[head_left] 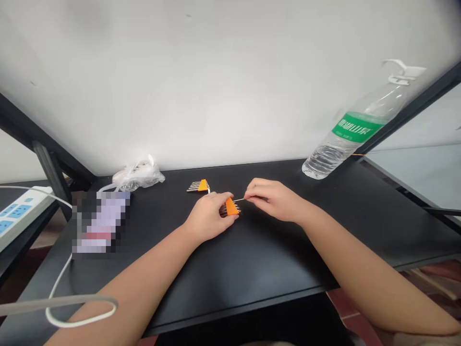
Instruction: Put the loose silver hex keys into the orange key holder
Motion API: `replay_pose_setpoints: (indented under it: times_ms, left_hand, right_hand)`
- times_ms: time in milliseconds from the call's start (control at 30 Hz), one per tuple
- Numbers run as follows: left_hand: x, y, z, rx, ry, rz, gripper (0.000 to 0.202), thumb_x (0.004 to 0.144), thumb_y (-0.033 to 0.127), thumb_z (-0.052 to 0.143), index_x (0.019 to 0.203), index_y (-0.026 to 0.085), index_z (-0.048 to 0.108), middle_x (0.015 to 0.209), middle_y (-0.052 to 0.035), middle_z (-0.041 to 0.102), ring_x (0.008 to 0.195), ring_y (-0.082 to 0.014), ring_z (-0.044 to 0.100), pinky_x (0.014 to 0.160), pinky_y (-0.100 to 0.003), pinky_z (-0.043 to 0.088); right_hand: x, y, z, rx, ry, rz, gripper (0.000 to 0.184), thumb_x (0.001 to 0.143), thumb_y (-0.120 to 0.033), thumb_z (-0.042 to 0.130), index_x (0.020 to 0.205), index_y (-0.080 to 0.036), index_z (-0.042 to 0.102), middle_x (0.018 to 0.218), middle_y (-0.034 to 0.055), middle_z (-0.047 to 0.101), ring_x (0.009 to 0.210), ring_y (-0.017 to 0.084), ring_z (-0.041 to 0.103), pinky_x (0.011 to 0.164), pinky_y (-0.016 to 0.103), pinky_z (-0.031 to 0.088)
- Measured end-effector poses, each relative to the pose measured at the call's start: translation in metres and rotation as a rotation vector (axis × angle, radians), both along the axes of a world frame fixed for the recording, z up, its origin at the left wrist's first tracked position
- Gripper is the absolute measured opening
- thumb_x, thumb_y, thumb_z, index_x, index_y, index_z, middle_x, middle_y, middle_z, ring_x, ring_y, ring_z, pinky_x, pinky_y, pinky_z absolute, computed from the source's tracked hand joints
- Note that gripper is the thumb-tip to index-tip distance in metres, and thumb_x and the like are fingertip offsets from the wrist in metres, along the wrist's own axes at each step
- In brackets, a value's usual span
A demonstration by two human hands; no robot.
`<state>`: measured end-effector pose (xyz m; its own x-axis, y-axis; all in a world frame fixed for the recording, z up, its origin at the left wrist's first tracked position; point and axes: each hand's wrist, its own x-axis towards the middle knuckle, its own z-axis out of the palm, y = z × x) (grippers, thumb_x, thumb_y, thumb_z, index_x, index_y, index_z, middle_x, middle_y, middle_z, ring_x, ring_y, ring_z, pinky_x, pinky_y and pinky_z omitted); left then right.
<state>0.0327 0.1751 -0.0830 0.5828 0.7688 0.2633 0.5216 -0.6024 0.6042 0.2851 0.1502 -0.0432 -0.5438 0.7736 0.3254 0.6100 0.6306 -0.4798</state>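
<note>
My left hand is closed around an orange-holdered hex key set, with several dark metal keys showing at the holder's edges. A thin metal hex key spans the gap between the set and my right hand. The thumb and fingers of that hand pinch its outer end; whether its inner end still sits in the holder I cannot tell. Just behind my left hand, a second orange hex key holder lies on the black table, its silver keys pointing left.
A large water bottle with a green label stands at the back right. At the left are a clear plastic bag, a blurred-out phone-like object, a white power strip and a white cable. A pale wall rises behind.
</note>
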Motion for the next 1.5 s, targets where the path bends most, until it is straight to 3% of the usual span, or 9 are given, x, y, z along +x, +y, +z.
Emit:
replay_pose_setpoints:
  times_ms: [167, 467, 700, 800, 900, 1033, 1133, 1300, 1500]
  left_hand:
    - [0.0, 0.0, 0.001, 0.024, 0.017, -0.006, 0.047, 0.082, 0.037, 0.076, 0.125, 0.023, 0.065, 0.089, -0.002, 0.069, 0.081, -0.0205, 0.065, 0.077, -0.034, 0.055]
    - [-0.001, 0.001, -0.003, 0.078, 0.005, -0.011, 0.052, 0.082, 0.038, 0.077, 0.13, 0.022, 0.065, 0.1, -0.0067, 0.07, 0.091, -0.0235, 0.067, 0.085, -0.039, 0.056]
    - [0.002, -0.001, 0.007, 0.145, 0.054, -0.094, 0.029, 0.084, 0.028, 0.072, 0.112, 0.021, 0.067, 0.088, -0.003, 0.071, 0.094, -0.0253, 0.064, 0.088, -0.04, 0.051]
    - [0.004, -0.003, 0.011, 0.13, 0.057, -0.13, 0.013, 0.085, 0.025, 0.069, 0.097, 0.023, 0.065, 0.086, -0.0011, 0.07, 0.093, -0.0241, 0.063, 0.089, -0.039, 0.049]
    - [0.004, -0.004, 0.012, 0.121, 0.045, -0.137, 0.011, 0.086, 0.025, 0.068, 0.097, 0.023, 0.065, 0.085, -0.0012, 0.07, 0.09, -0.0227, 0.063, 0.088, -0.039, 0.049]
    - [0.002, -0.002, 0.009, 0.121, 0.065, -0.103, 0.033, 0.088, 0.033, 0.07, 0.12, 0.023, 0.066, 0.086, -0.0027, 0.07, 0.085, -0.0223, 0.065, 0.086, -0.038, 0.051]
    - [0.001, -0.001, 0.006, 0.126, 0.09, -0.07, 0.049, 0.087, 0.04, 0.072, 0.131, 0.022, 0.062, 0.084, -0.0028, 0.069, 0.083, -0.0225, 0.066, 0.087, -0.038, 0.052]
    - [0.001, 0.0, 0.004, 0.104, 0.118, -0.07, 0.047, 0.088, 0.042, 0.071, 0.131, 0.024, 0.063, 0.081, -0.0013, 0.068, 0.081, -0.022, 0.065, 0.087, -0.038, 0.053]
    - [0.001, 0.0, 0.006, 0.101, 0.138, -0.053, 0.047, 0.088, 0.044, 0.072, 0.13, 0.025, 0.063, 0.078, -0.0006, 0.067, 0.08, -0.0224, 0.065, 0.083, -0.036, 0.053]
  right_hand:
    - [-0.001, -0.001, 0.001, 0.006, -0.007, -0.003, 0.022, 0.102, -0.019, 0.051, 0.103, -0.022, 0.073, 0.102, 0.0077, 0.066, 0.085, 0.018, 0.062, 0.074, 0.032, 0.051]
    - [-0.003, -0.004, 0.002, 0.048, -0.064, -0.014, 0.023, 0.102, -0.018, 0.051, 0.107, -0.023, 0.072, 0.104, 0.007, 0.064, 0.086, 0.017, 0.062, 0.074, 0.03, 0.05]
    - [-0.019, -0.015, 0.005, 0.108, -0.297, -0.052, 0.029, 0.099, -0.01, 0.046, 0.105, -0.022, 0.071, 0.105, 0.0067, 0.064, 0.075, 0.015, 0.056, 0.067, 0.03, 0.046]
    - [-0.031, -0.013, 0.001, 0.018, -0.149, 0.016, 0.026, 0.099, -0.013, 0.047, 0.104, -0.024, 0.07, 0.106, 0.0065, 0.065, 0.083, 0.017, 0.06, 0.074, 0.031, 0.05]
    - [-0.035, -0.006, -0.005, -0.079, 0.106, 0.027, 0.019, 0.099, -0.016, 0.052, 0.103, -0.024, 0.068, 0.105, 0.0066, 0.066, 0.088, 0.018, 0.063, 0.077, 0.032, 0.053]
    - [-0.016, 0.007, -0.011, -0.141, 0.215, -0.058, 0.009, 0.097, -0.025, 0.06, 0.101, -0.022, 0.067, 0.102, 0.0063, 0.067, 0.08, 0.017, 0.062, 0.069, 0.031, 0.053]
    - [0.015, 0.02, -0.016, -0.087, 0.029, -0.181, 0.012, 0.096, -0.029, 0.062, 0.098, -0.021, 0.071, 0.1, 0.0064, 0.067, 0.081, 0.018, 0.062, 0.073, 0.032, 0.051]
    - [0.056, 0.039, -0.033, -0.059, -0.212, -0.309, 0.014, 0.093, -0.026, 0.063, 0.095, -0.02, 0.076, 0.098, 0.0065, 0.065, 0.079, 0.018, 0.062, 0.075, 0.033, 0.049]
    - [0.051, 0.041, -0.039, -0.059, -0.321, -0.293, 0.014, 0.091, -0.019, 0.059, 0.086, -0.019, 0.073, 0.092, 0.0057, 0.065, 0.076, 0.017, 0.06, 0.073, 0.03, 0.046]
